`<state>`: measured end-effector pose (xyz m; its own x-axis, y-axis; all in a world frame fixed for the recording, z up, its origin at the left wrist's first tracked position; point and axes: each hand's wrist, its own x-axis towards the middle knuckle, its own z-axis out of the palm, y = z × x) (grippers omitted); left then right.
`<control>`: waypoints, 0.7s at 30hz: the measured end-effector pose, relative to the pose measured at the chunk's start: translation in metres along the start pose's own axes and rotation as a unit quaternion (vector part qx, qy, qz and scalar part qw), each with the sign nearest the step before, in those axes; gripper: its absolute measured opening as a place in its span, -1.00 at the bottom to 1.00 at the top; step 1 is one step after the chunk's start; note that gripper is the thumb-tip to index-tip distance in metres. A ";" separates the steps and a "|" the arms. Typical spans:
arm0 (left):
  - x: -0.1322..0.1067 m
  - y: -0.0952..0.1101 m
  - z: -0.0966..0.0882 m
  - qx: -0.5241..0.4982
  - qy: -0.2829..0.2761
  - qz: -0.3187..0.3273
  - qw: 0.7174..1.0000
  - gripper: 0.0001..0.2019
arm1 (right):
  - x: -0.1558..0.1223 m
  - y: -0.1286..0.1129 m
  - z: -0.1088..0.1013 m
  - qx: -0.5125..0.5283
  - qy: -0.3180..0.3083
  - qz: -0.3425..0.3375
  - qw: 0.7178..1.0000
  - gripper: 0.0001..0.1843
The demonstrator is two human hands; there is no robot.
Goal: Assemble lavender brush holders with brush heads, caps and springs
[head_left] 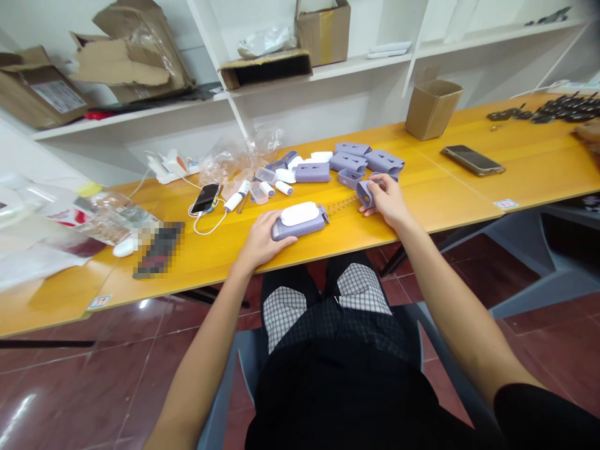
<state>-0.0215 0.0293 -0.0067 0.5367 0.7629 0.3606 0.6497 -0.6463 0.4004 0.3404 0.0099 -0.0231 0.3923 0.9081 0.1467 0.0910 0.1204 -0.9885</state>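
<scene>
My left hand (263, 237) rests on the orange table (422, 194), its fingers closed on the left end of a purple device with a white top (300, 220). A thin metal spring (341, 205) stretches from that device toward my right hand (385, 199). The right hand's fingers are wrapped round a small purple cap (365, 193) at the spring's far end. Both hands sit near the table's front edge.
Behind the hands lie several purple housings (356, 161), white parts (284, 186) and clear plastic bags (244, 156). A phone on a cable (205, 198) lies left, another phone (472, 160) and a cardboard box (432, 107) right. Shelves with boxes stand behind. Another person's hand (589, 132) shows far right.
</scene>
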 end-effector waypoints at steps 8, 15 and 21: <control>0.000 0.002 0.000 -0.002 -0.003 0.006 1.000 -0.31 | -0.002 -0.005 0.001 0.070 -0.042 0.043 0.996 -0.62; 0.000 0.003 -0.002 -0.008 -0.005 0.001 1.000 -0.29 | -0.006 -0.012 0.012 0.170 -0.088 0.098 0.977 -0.63; 0.000 0.001 0.000 -0.006 0.000 0.006 1.000 -0.29 | -0.002 -0.009 0.010 0.198 -0.051 0.119 0.972 -0.72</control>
<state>-0.0212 0.0285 -0.0061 0.5442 0.7553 0.3651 0.6372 -0.6553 0.4057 0.3296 0.0105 -0.0147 0.2647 0.9617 -0.0716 -0.3586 0.0292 -0.9330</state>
